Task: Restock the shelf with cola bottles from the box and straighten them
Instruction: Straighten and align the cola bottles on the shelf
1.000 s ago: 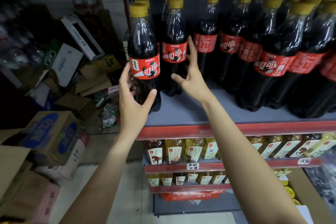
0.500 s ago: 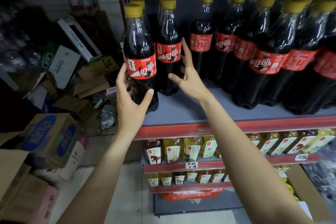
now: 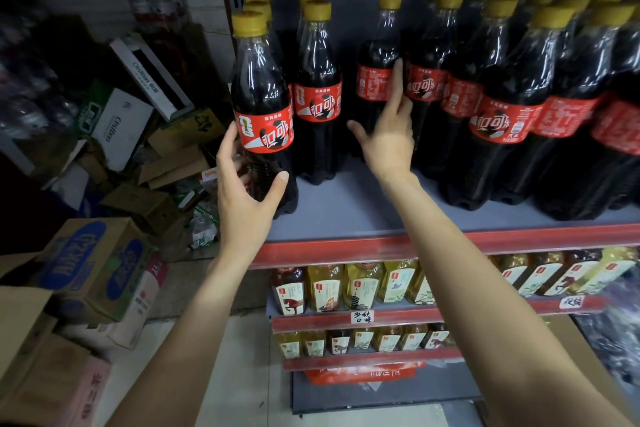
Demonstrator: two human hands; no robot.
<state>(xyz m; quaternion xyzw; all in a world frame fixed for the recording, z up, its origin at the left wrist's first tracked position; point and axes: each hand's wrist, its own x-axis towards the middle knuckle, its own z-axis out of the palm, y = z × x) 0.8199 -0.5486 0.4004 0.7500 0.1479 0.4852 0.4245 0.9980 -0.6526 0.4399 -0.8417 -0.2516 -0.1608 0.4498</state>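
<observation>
Both hands are reaching up to the top tier. Taking the scene from its biggest parts down, the grey metal shelf with the red front lip (image 3: 346, 215) is carrying rows of dark plastic cola bottles with yellow caps and red labels (image 3: 498, 107), standing tightly packed on the right and more loosely on the left, with bare shelf showing toward the front in the middle. On the floor to the left, the person is standing beside a heap of brown and printed cardboard boxes (image 3: 86, 270); which one is supplying the stock cannot be told.

The left hand (image 3: 246, 198) is wrapping thumb and fingers around the lower body of the front-left cola bottle (image 3: 263, 107), which is standing at the very corner of the shelf, close to its front edge and left end. The right hand (image 3: 388, 135) is spread wide and holding nothing, its fingertips (image 3: 397, 69) touching the label of the single cola bottle in the gap (image 3: 375, 80), which is showing its back print rather than its logo.

Judging from this, the main risk is sitting at the corner: a pull or twist by the left hand could be tipping that bottle off the edge onto the boxes below. A firm push from the right could also be knocking the lone bottle into its neighbours, and the close rows could topple in turn.
</observation>
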